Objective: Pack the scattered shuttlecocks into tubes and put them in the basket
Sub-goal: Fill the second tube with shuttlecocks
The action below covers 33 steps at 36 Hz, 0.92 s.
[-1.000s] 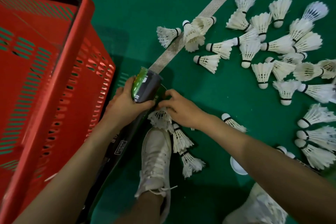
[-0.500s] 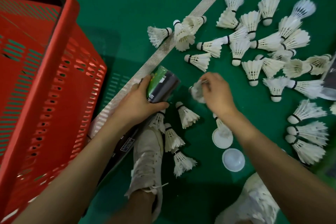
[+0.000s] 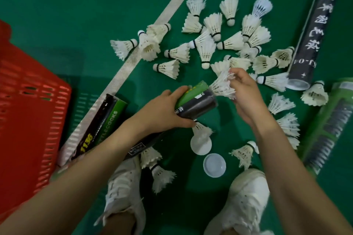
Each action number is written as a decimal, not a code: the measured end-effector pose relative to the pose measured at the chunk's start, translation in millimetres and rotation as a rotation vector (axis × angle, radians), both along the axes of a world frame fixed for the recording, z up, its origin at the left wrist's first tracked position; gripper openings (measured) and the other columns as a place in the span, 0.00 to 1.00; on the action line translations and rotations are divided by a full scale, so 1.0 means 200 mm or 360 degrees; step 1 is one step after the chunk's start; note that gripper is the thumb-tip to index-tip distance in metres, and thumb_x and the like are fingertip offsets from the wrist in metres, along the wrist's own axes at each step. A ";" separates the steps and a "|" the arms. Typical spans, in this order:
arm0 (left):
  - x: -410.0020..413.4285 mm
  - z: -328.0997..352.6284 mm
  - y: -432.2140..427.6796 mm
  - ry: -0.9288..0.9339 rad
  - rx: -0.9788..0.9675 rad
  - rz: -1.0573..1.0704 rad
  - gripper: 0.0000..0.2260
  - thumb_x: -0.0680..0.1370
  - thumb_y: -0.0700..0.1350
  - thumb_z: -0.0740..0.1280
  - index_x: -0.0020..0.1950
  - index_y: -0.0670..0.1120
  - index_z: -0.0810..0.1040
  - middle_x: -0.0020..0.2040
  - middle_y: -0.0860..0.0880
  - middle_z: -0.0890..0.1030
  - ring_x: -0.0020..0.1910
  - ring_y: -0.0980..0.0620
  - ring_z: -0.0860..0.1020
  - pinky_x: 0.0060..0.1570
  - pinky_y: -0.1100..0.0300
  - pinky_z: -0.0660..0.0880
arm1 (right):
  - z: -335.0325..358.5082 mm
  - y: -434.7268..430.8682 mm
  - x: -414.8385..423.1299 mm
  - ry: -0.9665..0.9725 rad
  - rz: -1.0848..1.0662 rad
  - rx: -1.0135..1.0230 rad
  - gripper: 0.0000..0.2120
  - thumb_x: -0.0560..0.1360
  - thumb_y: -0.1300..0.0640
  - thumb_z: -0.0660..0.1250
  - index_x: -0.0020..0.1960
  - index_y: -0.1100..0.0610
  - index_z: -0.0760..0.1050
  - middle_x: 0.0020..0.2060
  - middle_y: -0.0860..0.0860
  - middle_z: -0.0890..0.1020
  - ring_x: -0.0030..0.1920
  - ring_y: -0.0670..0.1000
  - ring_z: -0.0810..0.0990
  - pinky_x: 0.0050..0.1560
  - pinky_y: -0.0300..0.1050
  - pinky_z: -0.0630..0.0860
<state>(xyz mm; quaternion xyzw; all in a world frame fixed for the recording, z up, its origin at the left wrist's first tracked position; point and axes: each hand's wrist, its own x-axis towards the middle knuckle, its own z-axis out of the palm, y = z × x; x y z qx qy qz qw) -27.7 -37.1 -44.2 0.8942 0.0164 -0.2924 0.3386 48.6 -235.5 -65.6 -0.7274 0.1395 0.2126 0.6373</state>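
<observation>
My left hand (image 3: 164, 112) grips a black and green tube (image 3: 198, 104) near its open end, which points right. My right hand (image 3: 246, 93) pinches a white shuttlecock (image 3: 222, 86) by its feathers, with the cork end at the tube's mouth. Several more shuttlecocks (image 3: 208, 44) lie scattered on the green floor beyond my hands. A few others lie near my shoes (image 3: 160, 175) and to the right (image 3: 280, 104). The red basket (image 3: 32, 105) stands at the left.
A second black and green tube (image 3: 99, 126) lies beside the basket. A black tube (image 3: 309, 38) and a green tube (image 3: 328, 126) lie at the right. Two white caps (image 3: 214, 165) rest on the floor between my white shoes (image 3: 248, 202). A white court line (image 3: 133, 59) crosses the floor.
My right hand picked up a shuttlecock and brought it to the tube's mouth. The left hand tilted the tube's open end rightward. The view shifted right, showing more tubes.
</observation>
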 end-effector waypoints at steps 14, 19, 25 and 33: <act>0.08 0.00 -0.23 0.0011 -0.0162 -0.0057 0.44 0.67 0.59 0.76 0.76 0.60 0.55 0.62 0.50 0.70 0.58 0.50 0.72 0.55 0.61 0.67 | 0.02 -0.26 -0.02 0.0089 -0.0129 0.0333 0.11 0.77 0.67 0.62 0.47 0.54 0.79 0.36 0.49 0.83 0.36 0.44 0.80 0.36 0.33 0.75; 0.09 0.00 -0.26 -0.0001 -0.0135 -0.0123 0.44 0.66 0.59 0.76 0.76 0.61 0.55 0.63 0.49 0.70 0.59 0.50 0.72 0.53 0.64 0.65 | 0.02 -0.29 -0.04 0.0163 0.0065 0.0319 0.11 0.76 0.67 0.62 0.49 0.55 0.80 0.38 0.50 0.84 0.38 0.46 0.80 0.40 0.36 0.76; 0.07 -0.01 -0.28 -0.0015 -0.0108 -0.0174 0.44 0.66 0.59 0.76 0.76 0.61 0.55 0.61 0.49 0.71 0.58 0.49 0.72 0.53 0.63 0.66 | 0.00 -0.26 -0.06 0.0004 -0.0012 0.0065 0.18 0.79 0.62 0.54 0.61 0.47 0.76 0.56 0.47 0.80 0.59 0.47 0.77 0.56 0.42 0.72; 0.07 -0.01 -0.26 -0.0072 -0.0092 -0.0078 0.44 0.66 0.59 0.76 0.77 0.57 0.56 0.64 0.49 0.71 0.60 0.50 0.72 0.60 0.58 0.69 | 0.06 -0.16 -0.18 -0.0030 0.0525 0.0119 0.31 0.73 0.32 0.43 0.73 0.39 0.61 0.74 0.40 0.60 0.70 0.36 0.58 0.70 0.38 0.52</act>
